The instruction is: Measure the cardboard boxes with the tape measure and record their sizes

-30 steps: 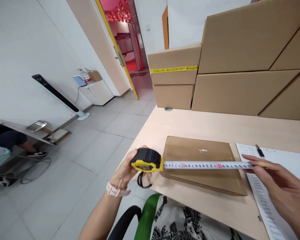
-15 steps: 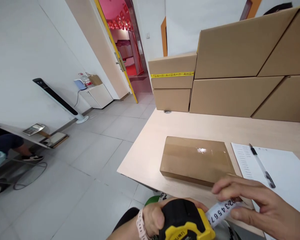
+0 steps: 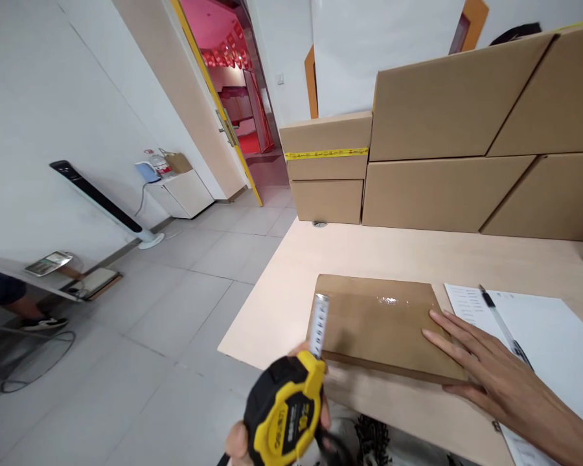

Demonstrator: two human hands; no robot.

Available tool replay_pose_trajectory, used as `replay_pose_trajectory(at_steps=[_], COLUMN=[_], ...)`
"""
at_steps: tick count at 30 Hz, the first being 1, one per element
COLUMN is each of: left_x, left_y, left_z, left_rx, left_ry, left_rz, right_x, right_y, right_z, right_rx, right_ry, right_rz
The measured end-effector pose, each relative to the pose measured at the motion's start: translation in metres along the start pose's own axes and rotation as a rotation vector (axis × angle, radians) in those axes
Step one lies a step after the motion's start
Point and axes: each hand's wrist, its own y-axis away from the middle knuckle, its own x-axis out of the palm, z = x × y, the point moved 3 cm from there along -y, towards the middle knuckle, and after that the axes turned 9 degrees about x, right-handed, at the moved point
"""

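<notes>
A black and yellow tape measure (image 3: 284, 408) is gripped in my left hand (image 3: 240, 443), low in the view by the table's front edge. Its short white blade (image 3: 319, 327) points up over the left end of a flat brown cardboard box (image 3: 383, 323); whether it touches the box I cannot tell. My right hand (image 3: 476, 362) lies with fingers spread on the box's right end. The tape measure hides most of my left hand.
Right of the box lie a printed paper sheet (image 3: 548, 323) and a pen (image 3: 502, 323). Stacked cartons (image 3: 447, 194) line the back of the table (image 3: 272, 304). A seated person's leg (image 3: 10, 301) shows at far left, near a floor scale (image 3: 100, 283).
My left hand has swung the tape measure left, its blade turning from rightward to upward. My right hand has left the blade's end and now rests on the box.
</notes>
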Motion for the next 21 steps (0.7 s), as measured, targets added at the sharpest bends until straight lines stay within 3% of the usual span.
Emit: replay_pose_trajectory(at_steps=[2, 5, 7, 11, 16, 21], left_x=[0.002, 0.003, 0.003, 0.011, 0.037, 0.045], left_y=[0.005, 0.014, 0.014, -0.01, -0.038, -0.044], left_z=[-0.015, -0.039, -0.048, -0.047, -0.045, -0.065], left_rx=[0.228, 0.697, 0.853, 0.774, 0.7, 0.798], left_ry=[-0.036, -0.221, -0.345, -0.379, -0.341, -0.549], left_rz=[-0.018, -0.133, -0.191, -0.073, 0.128, 0.153], right_x=[-0.002, -0.004, -0.005, -0.001, 0.001, 0.0], right_y=[-0.002, -0.006, -0.009, -0.015, -0.023, -0.027], right_z=[-0.001, -0.002, 0.0, 0.005, 0.01, 0.012], right_rx=[-0.032, -0.067, -0.09, -0.103, -0.067, -0.033], right_ry=[0.006, 0.021, 0.025, -0.019, -0.1, -0.063], right_rz=[-0.027, -0.053, -0.065, -0.087, -0.106, -0.075])
